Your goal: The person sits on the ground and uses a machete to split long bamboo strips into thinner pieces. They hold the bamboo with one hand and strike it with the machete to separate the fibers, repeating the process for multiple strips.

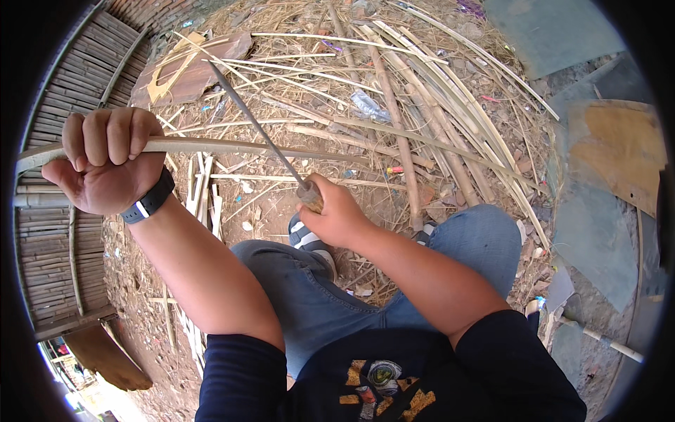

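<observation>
My left hand (112,160) is raised at the left, its fingers wrapped round a long split bamboo strip (218,146). The strip runs out of the fist on both sides, reaching rightward over the ground. In front of my knees, my right hand (336,214) is closed round the rounded handle of a long knife (254,123). Its dark narrow blade points up and to the left, crossing the strip in the picture. Whether blade and strip touch, I cannot tell.
Bamboo strips (450,91) and poles (391,126) litter the ground among straw and shavings. A bamboo slat wall (60,243) stands at the left. Grey sheets (590,232) and a brown-stained board (615,151) lie at the right. A rusty sheet (200,60) lies far left.
</observation>
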A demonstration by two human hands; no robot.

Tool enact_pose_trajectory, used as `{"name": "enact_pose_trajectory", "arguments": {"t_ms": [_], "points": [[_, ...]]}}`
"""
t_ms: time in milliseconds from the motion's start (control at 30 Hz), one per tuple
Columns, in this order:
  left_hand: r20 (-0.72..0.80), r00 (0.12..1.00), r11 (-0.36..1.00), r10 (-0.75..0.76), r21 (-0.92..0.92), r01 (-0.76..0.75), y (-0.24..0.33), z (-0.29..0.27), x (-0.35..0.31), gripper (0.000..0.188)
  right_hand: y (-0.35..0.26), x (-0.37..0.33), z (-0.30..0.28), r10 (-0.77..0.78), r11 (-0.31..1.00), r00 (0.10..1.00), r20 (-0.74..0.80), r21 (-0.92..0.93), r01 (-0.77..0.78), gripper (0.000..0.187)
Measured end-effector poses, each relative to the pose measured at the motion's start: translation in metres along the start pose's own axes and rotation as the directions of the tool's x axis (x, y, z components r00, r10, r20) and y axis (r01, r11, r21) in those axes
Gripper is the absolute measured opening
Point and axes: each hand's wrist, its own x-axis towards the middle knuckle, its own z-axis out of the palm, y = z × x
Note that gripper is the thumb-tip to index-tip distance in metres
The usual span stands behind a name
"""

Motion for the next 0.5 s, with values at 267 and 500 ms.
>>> {"name": "enact_pose_trajectory", "arguments": {"t_ms": [267,500], "points": [[-0.188,0.980,0.997,0.071,0.028,-0.067,0.003,-0.014,-0.008,0.053,0.033,0.011,-0.007,0.202,0.978,0.979,-0.026,-0.036,-0.203,0.047],[-0.014,1.000,1.000,0.006,-0.009,-0.006,0.005,-0.011,-0.007,0.048,-0.020,0.006,-0.015,-0.003,0.987,0.999,0.039,-0.158,0.009,0.043]]}}
